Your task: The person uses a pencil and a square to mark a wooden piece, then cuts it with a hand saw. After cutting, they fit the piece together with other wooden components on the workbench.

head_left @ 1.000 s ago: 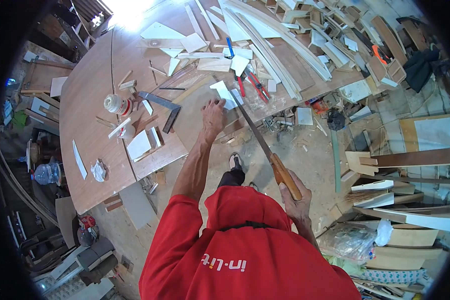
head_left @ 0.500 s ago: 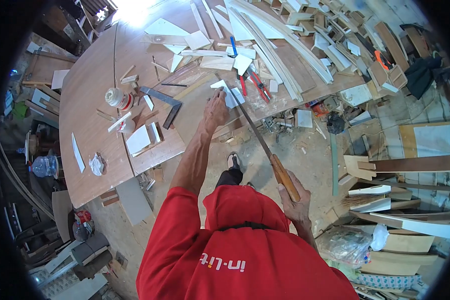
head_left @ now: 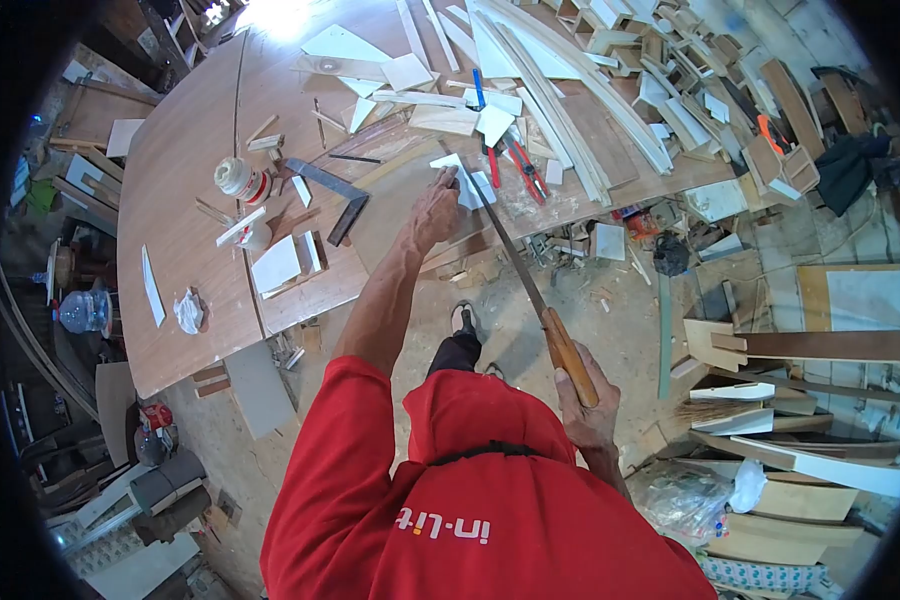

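Observation:
My left hand point(head_left: 436, 212) presses down on a small white-faced board point(head_left: 472, 190) at the table's front edge, its fingers holding the piece. In my right hand point(head_left: 589, 400) is the wooden handle of a saw point(head_left: 513, 255) with a long, narrow, dark blade. The blade slants up and left from the handle and crosses the white board just right of my left fingers. Its teeth are too small to make out. Red-handled pliers point(head_left: 523, 168) lie just right of the board, and a carpenter's square point(head_left: 342, 200) lies to the left.
The wooden table point(head_left: 185, 290) carries long strips point(head_left: 560, 130), offcuts, a white jar point(head_left: 238, 178) and crumpled paper point(head_left: 189, 311). Wood pieces are heaped at the right point(head_left: 690, 110). Scraps litter the floor below the table edge. Stacked boards point(head_left: 780, 485) and a plastic bag point(head_left: 682, 497) stand at right.
The view has shifted slightly, so the table appears a little farther right and lower at the back. Both hands, the saw and the board keep nearly the same arrangement.

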